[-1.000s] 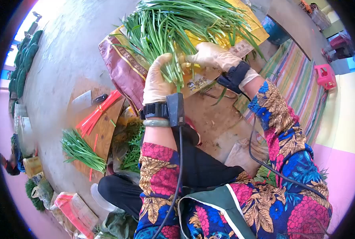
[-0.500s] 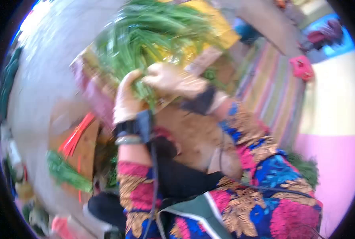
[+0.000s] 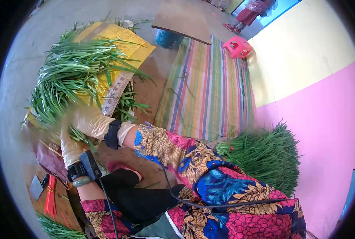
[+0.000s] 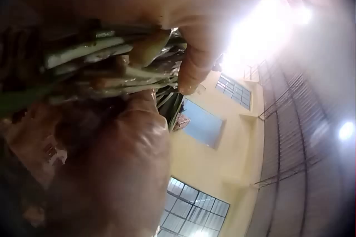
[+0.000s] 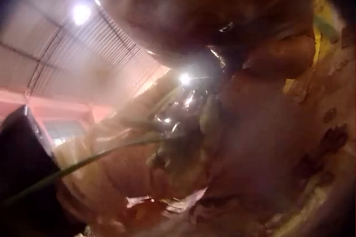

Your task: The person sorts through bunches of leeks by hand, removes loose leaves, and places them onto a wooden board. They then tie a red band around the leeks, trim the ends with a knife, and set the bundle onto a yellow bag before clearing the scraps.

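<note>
Long green leafy stalks (image 3: 67,81) lie in a loose pile over a yellow sack (image 3: 135,49). At the pile's near end the gloved left hand (image 3: 70,148) grips a bunch by its lower stems. In the left wrist view, wet stems (image 4: 94,53) run between the thumb and fingers of that left hand (image 4: 128,153). Against the same bunch, the gloved right hand (image 3: 91,121) has its fingers curled at the stems, blurred in the head view. One thin leaf (image 5: 105,151) crosses the right wrist view, below the right hand (image 5: 222,15); its fingertips are dim there.
A striped mat (image 3: 209,91), pink stool (image 3: 238,47) and blue bucket (image 3: 167,38) stand beyond the right arm. Bundled greens (image 3: 265,159) lie at right. Red ties (image 3: 50,199) and a cleaver (image 3: 36,188) are at lower left. A person (image 3: 249,16) stands far back.
The head view has swung right, so hands and pile appear farther left and lower. The mat and bundled greens show more fully. Both hands remain together at the bunch.
</note>
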A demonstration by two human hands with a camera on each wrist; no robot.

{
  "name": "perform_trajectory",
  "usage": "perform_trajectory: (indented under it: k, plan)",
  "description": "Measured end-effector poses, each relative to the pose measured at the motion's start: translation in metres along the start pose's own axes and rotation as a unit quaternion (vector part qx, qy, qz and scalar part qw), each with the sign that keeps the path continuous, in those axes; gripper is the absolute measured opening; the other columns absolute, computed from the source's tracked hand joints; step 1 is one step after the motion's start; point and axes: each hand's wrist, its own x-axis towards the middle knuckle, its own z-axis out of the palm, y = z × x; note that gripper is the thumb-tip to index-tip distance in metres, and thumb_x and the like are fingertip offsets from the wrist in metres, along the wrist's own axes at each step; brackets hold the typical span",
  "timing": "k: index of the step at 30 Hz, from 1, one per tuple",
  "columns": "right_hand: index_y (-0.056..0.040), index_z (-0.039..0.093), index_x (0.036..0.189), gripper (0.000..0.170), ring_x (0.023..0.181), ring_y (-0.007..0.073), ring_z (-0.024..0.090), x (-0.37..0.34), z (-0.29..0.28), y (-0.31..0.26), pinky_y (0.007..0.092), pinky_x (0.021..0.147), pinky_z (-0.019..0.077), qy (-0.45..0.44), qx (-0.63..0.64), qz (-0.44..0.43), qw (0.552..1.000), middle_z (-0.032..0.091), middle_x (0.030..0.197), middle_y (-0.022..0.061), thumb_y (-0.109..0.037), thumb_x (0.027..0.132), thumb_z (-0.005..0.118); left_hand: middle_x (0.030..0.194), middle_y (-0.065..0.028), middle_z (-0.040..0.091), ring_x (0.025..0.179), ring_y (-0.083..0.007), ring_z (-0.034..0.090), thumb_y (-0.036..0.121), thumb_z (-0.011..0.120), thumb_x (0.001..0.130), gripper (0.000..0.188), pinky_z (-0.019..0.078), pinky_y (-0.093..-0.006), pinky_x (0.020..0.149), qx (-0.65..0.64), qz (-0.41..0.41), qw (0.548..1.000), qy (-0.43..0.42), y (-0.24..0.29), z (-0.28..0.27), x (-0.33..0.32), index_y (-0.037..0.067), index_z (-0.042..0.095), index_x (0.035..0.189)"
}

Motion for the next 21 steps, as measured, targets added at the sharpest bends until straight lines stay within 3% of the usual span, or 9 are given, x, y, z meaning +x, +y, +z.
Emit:
perform_trajectory:
  k: [3,6,11,12,15,16,21]
  plan:
    - [-0.0028,0.066,0.085,0.024,0.076,0.0375,0.067,-0.013,-0.007,-0.009,0.0437,0.065,0.0532,0.028,-0.026,-0.020,0.999,0.067,0.077,0.0198,-0.024,0.086,0.055,0.106,-0.0110,0.069,0.097,-0.0272,0.065,0.034,0.067,0.086,0.038,0.0519,-0.0414,0.087,-0.039,-0.040,0.998,0.025,-0.003,0.015,-0.003,0.005,0.064,0.110]
    - [-0.0036,0.064,0.086,0.022,0.077,0.0378,0.067,-0.016,-0.024,-0.018,0.0447,0.067,0.0527,0.008,-0.006,0.023,1.000,0.068,0.079,0.0197,-0.024,0.085,0.057,0.112,-0.0123,0.065,0.100,-0.0287,0.064,0.029,0.069,0.084,0.043,0.0522,-0.0450,0.088,-0.019,-0.075,0.994,0.072,0.003,0.016,0.002,0.003,0.060,0.117]
    - [-0.0022,0.063,0.083,0.019,0.079,0.0414,0.064,-0.009,-0.010,-0.004,0.0449,0.068,0.0506,0.090,0.106,0.029,0.990,0.066,0.080,0.0222,-0.020,0.077,0.064,0.105,-0.0114,0.067,0.093,-0.0276,0.065,0.026,0.071,0.082,0.039,0.0542,-0.0441,0.082,-0.025,-0.037,0.996,0.083,-0.001,0.030,-0.005,0.003,0.061,0.113]
    - [0.0000,0.063,0.083,0.022,0.076,0.0380,0.065,-0.006,-0.015,-0.002,0.0419,0.067,0.0501,0.037,0.169,0.073,0.982,0.066,0.078,0.0219,-0.020,0.073,0.066,0.104,-0.0113,0.067,0.092,-0.0272,0.065,0.025,0.072,0.082,0.038,0.0544,-0.0435,0.081,-0.026,-0.019,0.996,0.083,-0.001,0.033,-0.006,0.004,0.062,0.112]
    - [0.0018,0.064,0.085,0.028,0.072,0.0306,0.066,-0.001,-0.013,0.005,0.0380,0.066,0.0497,0.022,0.269,0.112,0.956,0.067,0.075,0.0187,-0.021,0.070,0.069,0.103,-0.0107,0.067,0.091,-0.0262,0.065,0.022,0.071,0.083,0.035,0.0548,-0.0425,0.079,-0.031,-0.023,0.997,0.063,0.003,0.043,-0.014,0.003,0.062,0.111]
    - [0.0038,0.065,0.087,0.032,0.070,0.0247,0.066,0.002,-0.011,0.007,0.0359,0.064,0.0491,0.008,0.288,0.106,0.952,0.067,0.073,0.0168,-0.022,0.069,0.071,0.102,-0.0110,0.067,0.089,-0.0252,0.066,0.021,0.070,0.085,0.031,0.0554,-0.0409,0.077,-0.046,-0.047,0.997,0.030,0.002,0.034,-0.006,0.002,0.062,0.108]
    - [0.0045,0.067,0.080,0.030,0.065,0.0269,0.066,0.003,-0.026,-0.005,0.0366,0.061,0.0493,-0.034,0.271,0.137,0.952,0.068,0.071,0.0187,-0.023,0.069,0.070,0.095,-0.0113,0.067,0.080,-0.0242,0.066,0.019,0.070,0.084,0.026,0.0559,-0.0373,0.072,-0.070,-0.031,0.996,0.052,-0.001,0.043,-0.008,0.002,0.063,0.102]
